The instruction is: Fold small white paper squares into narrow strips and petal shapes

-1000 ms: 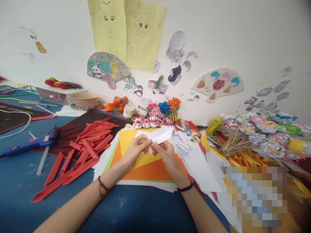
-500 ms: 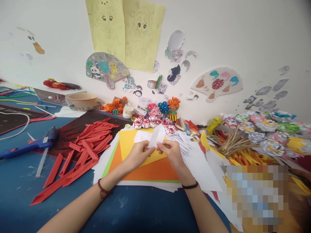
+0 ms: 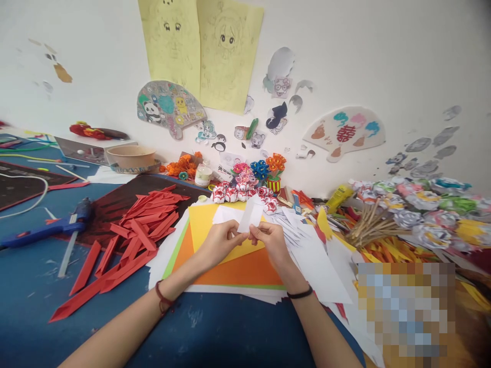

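Observation:
Between my two hands is a small folded strip of white paper (image 3: 251, 214), held up over the paper stack. My left hand (image 3: 223, 241) pinches its lower left edge between thumb and fingers. At the lower right edge, my right hand (image 3: 271, 243) grips the same strip with thumb and forefinger. Both hands hover close together above a yellow sheet (image 3: 203, 225), which lies over an orange sheet (image 3: 230, 273). Further white paper lies just behind the hands. The fold's exact shape is partly hidden by my fingers.
Folded red paper strips (image 3: 143, 235) are heaped at left, beside a blue glue gun (image 3: 49, 230). Red-and-white paper flowers (image 3: 240, 193) sit behind the stack. White paper sheets (image 3: 318, 266) spread to the right, near a bundle of stemmed paper flowers (image 3: 433, 232).
The camera view has shifted very slightly. Both hands keep the same hold on the white paper strip, with hardly any visible movement.

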A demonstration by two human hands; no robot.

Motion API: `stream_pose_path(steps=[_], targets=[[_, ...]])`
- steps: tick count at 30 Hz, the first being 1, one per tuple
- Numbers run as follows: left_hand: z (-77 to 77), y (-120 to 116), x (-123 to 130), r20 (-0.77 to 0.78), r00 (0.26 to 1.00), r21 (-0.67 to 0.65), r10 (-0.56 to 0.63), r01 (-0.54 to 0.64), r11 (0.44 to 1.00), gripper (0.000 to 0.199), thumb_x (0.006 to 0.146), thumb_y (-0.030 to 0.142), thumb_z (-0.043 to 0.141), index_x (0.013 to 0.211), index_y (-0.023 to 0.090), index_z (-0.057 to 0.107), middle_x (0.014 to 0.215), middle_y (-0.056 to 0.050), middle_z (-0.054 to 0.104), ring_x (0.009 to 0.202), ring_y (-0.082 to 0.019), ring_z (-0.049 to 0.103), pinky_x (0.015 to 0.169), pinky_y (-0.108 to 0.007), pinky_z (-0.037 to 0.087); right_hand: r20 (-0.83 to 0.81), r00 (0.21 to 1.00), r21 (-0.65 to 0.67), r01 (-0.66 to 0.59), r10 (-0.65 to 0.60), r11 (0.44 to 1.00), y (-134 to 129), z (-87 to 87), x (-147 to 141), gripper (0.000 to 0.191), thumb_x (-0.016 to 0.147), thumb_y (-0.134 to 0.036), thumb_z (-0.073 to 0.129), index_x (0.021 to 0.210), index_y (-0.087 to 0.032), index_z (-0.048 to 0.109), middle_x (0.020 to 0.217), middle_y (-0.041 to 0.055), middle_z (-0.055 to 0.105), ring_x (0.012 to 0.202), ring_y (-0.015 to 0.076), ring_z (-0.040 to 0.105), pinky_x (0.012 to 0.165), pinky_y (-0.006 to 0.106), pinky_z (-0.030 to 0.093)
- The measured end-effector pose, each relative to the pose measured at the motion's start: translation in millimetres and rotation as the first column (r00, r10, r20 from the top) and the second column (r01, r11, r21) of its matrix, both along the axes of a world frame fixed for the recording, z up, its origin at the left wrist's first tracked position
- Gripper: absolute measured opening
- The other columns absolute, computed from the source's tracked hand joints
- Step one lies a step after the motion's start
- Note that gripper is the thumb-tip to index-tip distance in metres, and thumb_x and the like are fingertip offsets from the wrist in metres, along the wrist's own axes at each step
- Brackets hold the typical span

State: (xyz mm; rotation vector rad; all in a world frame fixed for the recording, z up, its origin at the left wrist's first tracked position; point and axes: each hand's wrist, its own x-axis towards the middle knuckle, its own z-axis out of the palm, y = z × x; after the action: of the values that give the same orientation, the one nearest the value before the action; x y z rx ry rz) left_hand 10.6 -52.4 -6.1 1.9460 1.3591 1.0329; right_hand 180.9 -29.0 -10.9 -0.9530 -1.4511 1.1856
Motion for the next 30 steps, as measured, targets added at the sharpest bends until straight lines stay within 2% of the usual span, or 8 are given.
stream_pose_path(steps=[2,3,6,9,12,18,24,30], targets=[[0.6,0.2,-4.4,-0.112,0.993,0.143,0.031,-0.015,0.99,0.018,0.085,0.036,0.058,0.092,0.019,0.055,0.078,0.0,0.064,0.058,-0.013,0.054,0.055,-0.023,0.037,-0.008,0.999,-0.04,0.034,-0.034,0.999,1.4,1.2,3.6,0.034,0.074,-0.042,0.072,0.054,-0.015,0.065,0.054,0.0031,0.062,0.049,0.0123,0.051,0.053,0.027,0.04],[0.8,0.2,-6.8,-0.169,0.984,0.237,0.058,-0.016,0.971,0.022,0.085,0.032,0.058,0.103,0.02,0.054,0.089,-0.001,0.065,0.062,-0.014,0.056,0.058,-0.024,0.039,-0.015,0.999,-0.069,0.041,-0.042,0.997,2.6,1.3,5.5,0.034,0.072,-0.042,0.073,0.053,-0.015,0.065,0.054,0.0032,0.061,0.048,0.0119,0.05,0.052,0.027,0.039],[2.3,0.5,-14.2,-0.379,0.921,0.493,0.094,0.115,0.862,0.03,0.092,0.017,0.044,0.12,0.023,0.05,0.111,-0.007,0.061,0.078,-0.015,0.06,0.066,-0.025,0.042,-0.027,0.999,-0.155,0.03,-0.035,0.987,7.1,-0.3,10.9,0.033,0.066,-0.04,0.077,0.05,-0.015,0.064,0.051,0.003,0.061,0.044,0.0109,0.046,0.048,0.026,0.036],[5.3,1.0,-20.4,-0.583,0.808,0.573,0.086,0.334,0.749,0.037,0.093,0.007,0.032,0.115,0.024,0.057,0.11,-0.008,0.061,0.082,-0.015,0.059,0.069,-0.026,0.041,-0.029,1.0,-0.195,0.004,-0.01,0.981,10.9,-2.4,14.6,0.032,0.063,-0.038,0.079,0.048,-0.015,0.063,0.048,0.0025,0.06,0.042,0.0103,0.045,0.045,0.026,0.033],[7.3,1.8,-24.4,-0.63,0.774,0.571,0.07,0.4,0.717,0.041,0.093,0.005,0.03,0.114,0.025,0.059,0.109,-0.008,0.061,0.081,-0.015,0.059,0.069,-0.025,0.041,-0.035,0.999,-0.193,-0.017,0.01,0.981,11.9,-2.0,16.6,0.032,0.063,-0.035,0.079,0.045,-0.015,0.061,0.047,0.0018,0.059,0.042,0.0094,0.044,0.045,0.025,0.031],[4.3,3.5,-25.6,-0.498,0.866,0.606,0.038,0.316,0.73,0.039,0.096,0.01,0.032,0.106,0.025,0.066,0.102,-0.006,0.062,0.076,-0.012,0.056,0.066,-0.024,0.039,-0.028,0.998,-0.175,-0.063,0.059,0.983,9.3,1.6,17.2,0.031,0.066,-0.036,0.078,0.048,-0.015,0.063,0.049,0.0014,0.058,0.045,0.0104,0.046,0.047,0.025,0.032],[2.8,6.8,-19.4,-0.277,0.96,0.535,-0.035,0.185,0.824,0.025,0.096,0.019,0.042,0.092,0.021,0.067,0.096,-0.006,0.058,0.085,-0.016,0.055,0.074,-0.027,0.041,0.056,0.995,-0.025,-0.077,0.079,0.997,3.6,4.3,10.4,0.028,0.076,-0.039,0.072,0.062,-0.015,0.072,0.051,0.0003,0.058,0.05,0.0114,0.049,0.054,0.026,0.037],[9.1,5.7,-12.5,0.0,1.0,0.447,-0.016,0.014,0.895,0.008,0.091,0.025,0.057,0.091,0.021,0.063,0.1,-0.005,0.054,0.098,-0.02,0.051,0.088,-0.033,0.041,-0.046,0.998,0.023,-0.049,0.05,0.999,-0.7,1.5,-0.6,0.023,0.074,-0.038,0.075,0.071,-0.015,0.073,0.06,0.0022,0.065,0.057,0.0142,0.058,0.06,0.027,0.045]])
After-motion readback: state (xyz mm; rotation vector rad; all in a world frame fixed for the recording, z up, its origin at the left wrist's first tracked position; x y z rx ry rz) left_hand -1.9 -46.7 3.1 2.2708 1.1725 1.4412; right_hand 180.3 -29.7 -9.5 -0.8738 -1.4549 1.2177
